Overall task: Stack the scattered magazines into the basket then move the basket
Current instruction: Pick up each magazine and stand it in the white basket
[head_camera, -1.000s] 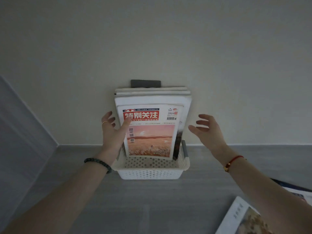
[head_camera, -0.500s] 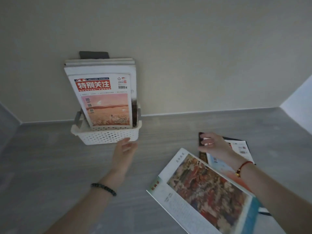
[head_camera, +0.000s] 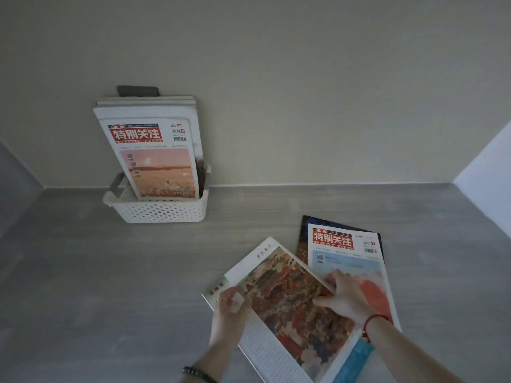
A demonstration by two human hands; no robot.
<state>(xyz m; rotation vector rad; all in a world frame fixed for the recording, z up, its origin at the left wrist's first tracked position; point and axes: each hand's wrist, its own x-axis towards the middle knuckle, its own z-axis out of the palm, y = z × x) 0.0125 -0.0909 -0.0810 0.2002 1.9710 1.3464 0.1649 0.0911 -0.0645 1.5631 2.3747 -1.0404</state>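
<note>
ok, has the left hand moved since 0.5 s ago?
Yes. The left hand has left the basket front and come nearer, onto the painting magazine corner.

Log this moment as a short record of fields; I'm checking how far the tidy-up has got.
surface: grey wood-grain surface meeting a wall
basket: white perforated basket by the wall
in basket: several magazines standing, leaning back on the wall; front magazine has a red title
not yet in basket: painting-cover magazine; pale-blue magazine lying on a dark magazine
left hand: grips the painting-cover magazine's left edge
right hand: grips its right edge
</note>
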